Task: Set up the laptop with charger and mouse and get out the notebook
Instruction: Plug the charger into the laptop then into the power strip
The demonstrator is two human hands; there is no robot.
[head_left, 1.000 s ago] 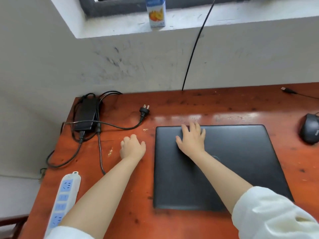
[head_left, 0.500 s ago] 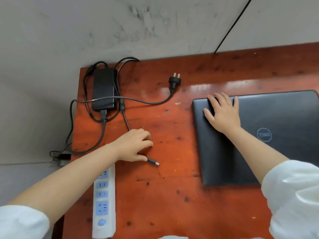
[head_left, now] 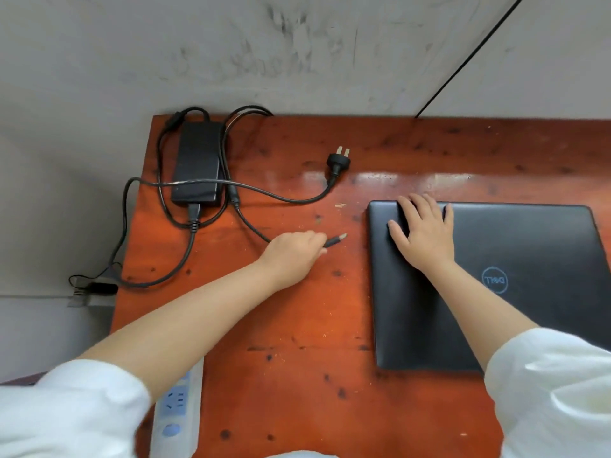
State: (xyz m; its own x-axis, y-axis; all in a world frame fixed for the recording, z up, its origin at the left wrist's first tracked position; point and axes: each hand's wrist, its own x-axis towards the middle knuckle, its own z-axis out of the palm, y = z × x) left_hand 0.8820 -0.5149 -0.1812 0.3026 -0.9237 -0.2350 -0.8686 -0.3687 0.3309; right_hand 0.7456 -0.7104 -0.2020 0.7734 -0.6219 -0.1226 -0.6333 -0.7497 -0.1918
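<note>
Gripping the charger's barrel connector (head_left: 335,241), your left hand (head_left: 292,256) has its fingers pinched narrowly around the cord just behind the metal tip, and the tip points out past your fingertips toward the laptop (head_left: 489,285). A strip of bare desk (head_left: 297,342) separates the tip from the laptop's left edge; the two are apart.

Your right hand (head_left: 425,234) lies flat on the closed lid, fingers spread wide and holding nothing. The fingertips (head_left: 405,201) reach the far left corner of the lid, and the thumb points toward your left hand. The round logo (head_left: 494,280) on the lid sits on the wrist side of that hand, off to its right.

Beyond the knuckles of your left hand, the cord runs away to the black power brick (head_left: 198,161), which lies near the far left corner of the desk with cable looped around it. The wall plug (head_left: 338,158) lies loose on the desk, prongs pointing at the wall, far of your left fingertips and between your two hands in line. It is in no socket.

Under your left forearm, near the desk's near left edge, lies a white power strip (head_left: 175,411) with blue socket faces, partly covered by the sleeve (head_left: 66,414). One cable hangs over the left edge of the desk.
</note>
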